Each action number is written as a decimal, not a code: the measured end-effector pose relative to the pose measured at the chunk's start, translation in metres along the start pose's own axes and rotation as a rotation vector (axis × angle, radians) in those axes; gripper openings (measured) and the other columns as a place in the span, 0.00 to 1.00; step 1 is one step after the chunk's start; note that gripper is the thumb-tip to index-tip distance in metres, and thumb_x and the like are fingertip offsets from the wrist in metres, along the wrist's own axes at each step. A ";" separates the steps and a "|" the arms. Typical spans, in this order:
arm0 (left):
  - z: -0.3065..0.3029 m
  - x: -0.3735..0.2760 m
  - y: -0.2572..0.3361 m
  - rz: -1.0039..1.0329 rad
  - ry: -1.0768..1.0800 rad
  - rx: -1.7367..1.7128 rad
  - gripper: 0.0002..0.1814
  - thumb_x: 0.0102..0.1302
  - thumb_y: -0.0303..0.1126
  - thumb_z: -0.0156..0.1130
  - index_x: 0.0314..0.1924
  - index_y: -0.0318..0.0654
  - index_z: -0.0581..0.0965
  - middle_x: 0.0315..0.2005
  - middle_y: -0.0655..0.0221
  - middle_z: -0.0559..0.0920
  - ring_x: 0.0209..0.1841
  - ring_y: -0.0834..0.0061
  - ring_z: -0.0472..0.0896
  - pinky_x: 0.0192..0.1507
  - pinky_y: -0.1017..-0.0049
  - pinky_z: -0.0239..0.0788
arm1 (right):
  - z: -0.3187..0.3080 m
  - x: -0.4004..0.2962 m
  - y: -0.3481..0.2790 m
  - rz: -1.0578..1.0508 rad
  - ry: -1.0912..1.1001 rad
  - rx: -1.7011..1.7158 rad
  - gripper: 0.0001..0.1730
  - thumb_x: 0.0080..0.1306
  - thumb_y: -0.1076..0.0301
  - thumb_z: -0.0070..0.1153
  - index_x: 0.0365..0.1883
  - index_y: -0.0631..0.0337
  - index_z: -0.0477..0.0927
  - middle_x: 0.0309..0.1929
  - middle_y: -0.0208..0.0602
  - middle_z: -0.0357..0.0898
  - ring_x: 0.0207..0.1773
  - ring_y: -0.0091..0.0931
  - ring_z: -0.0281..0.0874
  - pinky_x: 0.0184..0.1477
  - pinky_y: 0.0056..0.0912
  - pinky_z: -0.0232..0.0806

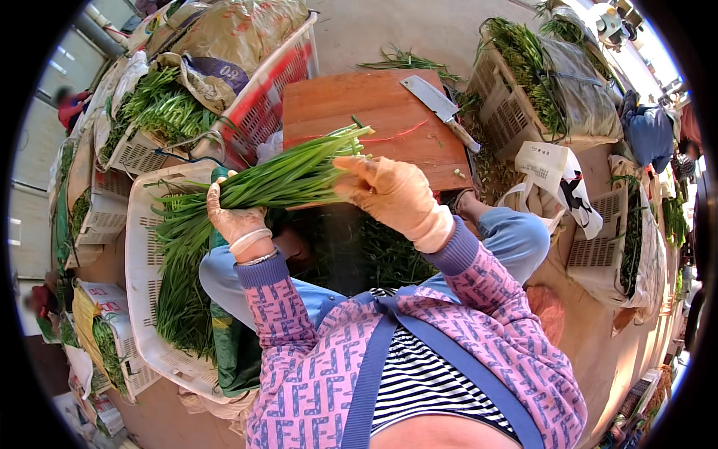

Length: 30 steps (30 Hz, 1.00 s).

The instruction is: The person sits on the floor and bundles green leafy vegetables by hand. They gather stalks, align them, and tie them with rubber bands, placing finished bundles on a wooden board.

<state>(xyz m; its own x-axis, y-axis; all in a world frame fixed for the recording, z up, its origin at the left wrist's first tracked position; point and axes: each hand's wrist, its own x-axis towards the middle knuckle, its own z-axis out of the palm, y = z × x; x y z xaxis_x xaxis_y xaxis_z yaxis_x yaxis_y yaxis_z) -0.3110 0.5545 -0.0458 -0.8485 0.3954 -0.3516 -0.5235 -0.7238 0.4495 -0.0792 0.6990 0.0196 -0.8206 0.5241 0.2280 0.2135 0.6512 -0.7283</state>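
Observation:
My left hand [235,219], with tape or a band at the wrist, is closed around a bunch of long green leafy stalks, likely garlic chives [280,182]. The pale cut ends point right, over a wooden board [348,106]. My right hand [392,196], in a stained light glove, is beside the stalks' cut ends; whether its fingers grip any stalks I cannot tell. A cleaver [432,98] lies at the board's right side, its handle past the edge. A red string [401,133] lies across the board, partly behind the bunch.
A white plastic crate [140,303] of greens stands at my left. More crates of greens stand at upper left, upper right [499,106] and right [594,241]. A white bag [552,174] is beside my right knee. Loose greens [404,59] lie behind the board. People are at the far edges.

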 end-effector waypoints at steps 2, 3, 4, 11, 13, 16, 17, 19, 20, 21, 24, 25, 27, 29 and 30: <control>0.002 0.000 -0.007 -0.002 0.036 -0.033 0.08 0.58 0.35 0.63 0.36 0.44 0.79 0.37 0.66 0.83 0.44 0.65 0.81 0.49 0.53 0.73 | 0.008 0.007 -0.002 -0.062 0.047 -0.131 0.17 0.65 0.56 0.58 0.48 0.54 0.82 0.32 0.41 0.83 0.37 0.39 0.81 0.39 0.40 0.73; 0.002 0.001 -0.008 -0.003 0.059 -0.046 0.07 0.58 0.35 0.63 0.36 0.43 0.79 0.37 0.66 0.83 0.44 0.65 0.81 0.50 0.53 0.73 | 0.012 0.008 0.000 -0.091 0.068 -0.192 0.16 0.65 0.56 0.58 0.47 0.53 0.83 0.32 0.41 0.83 0.38 0.39 0.81 0.39 0.40 0.73; -0.004 0.007 -0.010 0.020 0.072 -0.007 0.10 0.58 0.39 0.63 0.38 0.45 0.80 0.41 0.66 0.85 0.45 0.64 0.81 0.49 0.50 0.73 | 0.018 0.008 0.006 -0.146 0.111 -0.050 0.13 0.65 0.58 0.58 0.44 0.52 0.83 0.32 0.40 0.82 0.38 0.39 0.81 0.38 0.40 0.72; -0.009 0.006 -0.004 -0.006 0.057 -0.078 0.08 0.59 0.36 0.63 0.37 0.43 0.79 0.40 0.63 0.84 0.45 0.63 0.81 0.49 0.52 0.73 | 0.020 -0.017 0.042 -0.164 0.038 0.225 0.17 0.63 0.80 0.55 0.50 0.55 0.80 0.29 0.32 0.79 0.29 0.25 0.78 0.34 0.25 0.72; -0.010 0.007 -0.004 -0.006 0.045 -0.061 0.09 0.59 0.37 0.63 0.38 0.43 0.80 0.41 0.64 0.84 0.45 0.64 0.81 0.49 0.52 0.73 | 0.021 -0.020 0.029 -0.135 0.148 0.241 0.18 0.63 0.78 0.57 0.52 0.55 0.79 0.29 0.33 0.79 0.30 0.25 0.79 0.34 0.27 0.72; -0.010 0.016 -0.013 0.020 0.091 -0.042 0.11 0.60 0.42 0.61 0.40 0.48 0.81 0.42 0.69 0.85 0.45 0.65 0.81 0.48 0.50 0.71 | 0.024 -0.007 0.013 -0.128 0.134 -0.134 0.17 0.64 0.69 0.59 0.53 0.52 0.80 0.31 0.36 0.80 0.31 0.32 0.80 0.34 0.33 0.73; -0.013 0.017 -0.016 0.021 0.085 -0.022 0.11 0.60 0.42 0.62 0.40 0.48 0.81 0.42 0.69 0.85 0.46 0.65 0.81 0.50 0.50 0.70 | 0.026 0.000 0.011 -0.130 0.101 -0.300 0.17 0.65 0.66 0.59 0.53 0.51 0.80 0.31 0.38 0.80 0.31 0.34 0.80 0.34 0.35 0.73; -0.009 0.009 -0.019 -0.056 0.071 -0.026 0.11 0.59 0.41 0.62 0.40 0.47 0.81 0.43 0.68 0.85 0.47 0.64 0.81 0.52 0.49 0.69 | 0.031 0.008 0.014 -0.167 0.108 -0.256 0.14 0.65 0.63 0.58 0.49 0.50 0.80 0.31 0.40 0.80 0.33 0.40 0.79 0.35 0.40 0.72; -0.008 0.013 -0.018 -0.050 0.060 -0.034 0.11 0.59 0.41 0.62 0.40 0.47 0.81 0.43 0.68 0.85 0.47 0.64 0.81 0.52 0.48 0.69 | 0.028 0.008 0.014 -0.175 0.085 -0.262 0.14 0.64 0.65 0.58 0.48 0.50 0.80 0.31 0.39 0.79 0.33 0.40 0.79 0.35 0.40 0.72; -0.012 0.016 -0.016 -0.041 0.055 -0.042 0.11 0.59 0.41 0.63 0.40 0.47 0.81 0.43 0.67 0.85 0.47 0.63 0.81 0.52 0.47 0.69 | 0.025 0.006 0.014 -0.185 0.057 -0.264 0.13 0.63 0.67 0.58 0.48 0.51 0.80 0.31 0.39 0.79 0.33 0.40 0.79 0.35 0.40 0.72; -0.016 0.021 0.005 -0.035 0.014 -0.077 0.12 0.60 0.40 0.63 0.41 0.45 0.81 0.43 0.66 0.84 0.47 0.62 0.81 0.53 0.46 0.68 | 0.018 -0.026 0.031 -0.245 0.103 -0.012 0.11 0.60 0.72 0.58 0.42 0.53 0.81 0.32 0.40 0.80 0.34 0.39 0.80 0.36 0.39 0.72; -0.018 0.021 0.018 -0.029 -0.006 -0.091 0.12 0.60 0.40 0.63 0.41 0.45 0.81 0.43 0.65 0.84 0.47 0.62 0.81 0.54 0.46 0.68 | 0.016 -0.040 0.044 -0.266 0.082 0.053 0.10 0.60 0.73 0.58 0.40 0.53 0.81 0.32 0.40 0.80 0.34 0.39 0.80 0.36 0.39 0.72; -0.028 0.031 0.042 0.001 -0.065 -0.126 0.10 0.62 0.38 0.62 0.39 0.42 0.81 0.42 0.63 0.84 0.46 0.61 0.81 0.50 0.47 0.72 | 0.025 -0.080 0.088 -0.123 -0.266 -0.035 0.07 0.62 0.68 0.54 0.39 0.52 0.79 0.29 0.41 0.79 0.35 0.41 0.79 0.34 0.43 0.71; -0.023 0.031 0.053 0.023 -0.081 -0.208 0.09 0.62 0.37 0.62 0.38 0.43 0.82 0.42 0.64 0.84 0.47 0.62 0.81 0.50 0.48 0.72 | 0.047 -0.128 0.150 0.167 -0.763 -0.508 0.09 0.64 0.63 0.57 0.41 0.53 0.81 0.31 0.41 0.81 0.37 0.39 0.81 0.37 0.40 0.73; -0.024 0.031 0.056 0.040 -0.101 -0.209 0.08 0.61 0.35 0.63 0.38 0.42 0.82 0.42 0.64 0.84 0.47 0.62 0.81 0.51 0.48 0.72 | 0.042 -0.122 0.141 0.231 -0.599 -0.360 0.10 0.64 0.61 0.58 0.42 0.53 0.82 0.32 0.41 0.82 0.37 0.39 0.82 0.37 0.40 0.73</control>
<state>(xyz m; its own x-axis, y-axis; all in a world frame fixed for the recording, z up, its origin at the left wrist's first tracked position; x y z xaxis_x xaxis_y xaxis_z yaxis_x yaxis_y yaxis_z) -0.3647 0.5122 -0.0513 -0.8772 0.4109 -0.2485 -0.4710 -0.8371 0.2783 0.0285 0.7037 -0.1384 -0.8605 0.3472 -0.3729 0.4924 0.7545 -0.4339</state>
